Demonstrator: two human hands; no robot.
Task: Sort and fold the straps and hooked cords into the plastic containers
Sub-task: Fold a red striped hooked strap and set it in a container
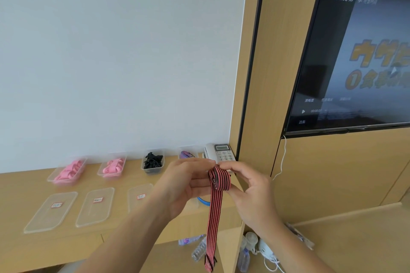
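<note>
Head view looks down along a light wooden desk (26, 186) set against a white wall (122, 51), with wood panelling to the right that frames a switched-on television (359, 57). At the back of the desk stands a row of clear plastic containers: two (67, 172) (112, 168) hold pink straps, one (153, 163) holds black cords, and a fourth (188, 154), partly behind the hands, holds something purple that is hard to make out. A telephone (221, 153) sits at the end of the row. Nearer lie three flat clear lids (52, 211) (96, 206) (139, 197) with small labels too blurred to read. A blue loop (203, 201) shows under the hands, mostly hidden. Below the desk edge, bottles and a white cable sit on a lower shelf, partly cut off.

Both hands are raised above the desk. The left hand (188, 184) and right hand (250, 190) pinch a red-and-black striped strap (218, 178) between fingers and thumbs, where its upper end is wound into a small coil. The rest of the strap hangs straight down from the coil, between the forearms, to a dark fitting at its lower end.
</note>
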